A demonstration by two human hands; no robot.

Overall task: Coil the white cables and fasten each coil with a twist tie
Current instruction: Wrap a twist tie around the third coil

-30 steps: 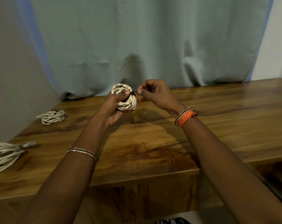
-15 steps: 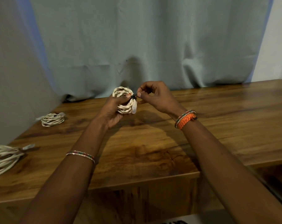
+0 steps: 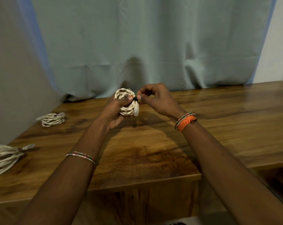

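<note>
Both hands sit slightly lower now; left hand (image 3: 114, 109) grips the coil (image 3: 127, 103) steady so right hand (image 3: 155, 99) fingertips, pinched on the twist tie (image 3: 135, 99), can turn it

Both forearms are bare, no sleeves in sight. The left arm wears a thin beaded bangle (image 3: 80, 157) with red, green and pale sections, sitting partway up the forearm. The right wrist carries a woven orange band (image 3: 186, 123) and, right against it on the hand side, a slim beaded bangle (image 3: 183, 117) of similar colours.
</note>
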